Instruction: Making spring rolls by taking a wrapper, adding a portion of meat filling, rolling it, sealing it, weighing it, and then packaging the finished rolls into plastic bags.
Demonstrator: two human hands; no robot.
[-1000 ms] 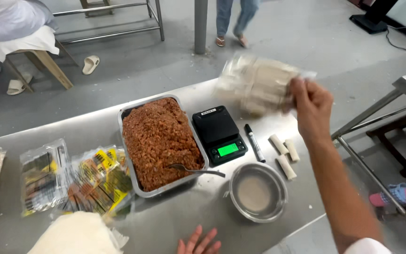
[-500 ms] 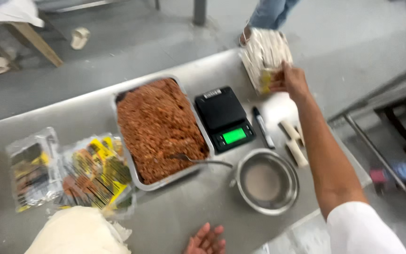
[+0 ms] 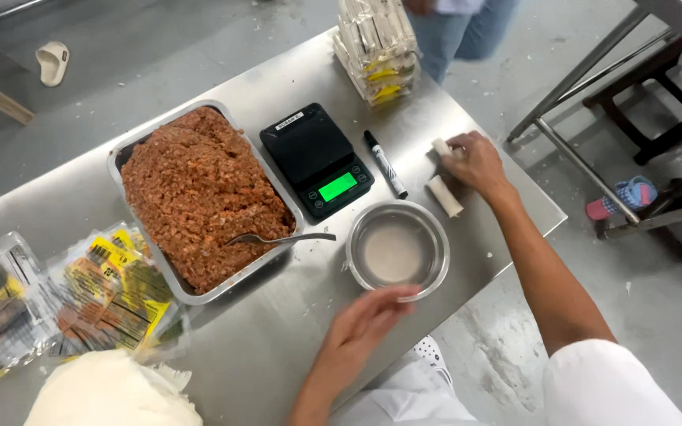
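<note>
Right hand (image 3: 475, 162) closes, seemingly, on a roll (image 3: 440, 147) at two o'clock, sorting it, while left hand (image 3: 366, 323), fingers apart, steadies the bowl (image 3: 398, 251).

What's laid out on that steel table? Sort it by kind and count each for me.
Tray of minced filling: 1
Fork: 1
Digital scale: 1
Black marker: 1
Steel bowl: 1
Rolled pastries, one under the right hand: 2
Wrapper packs: 3
Heap of white sheets: 1
Total: 11
</note>
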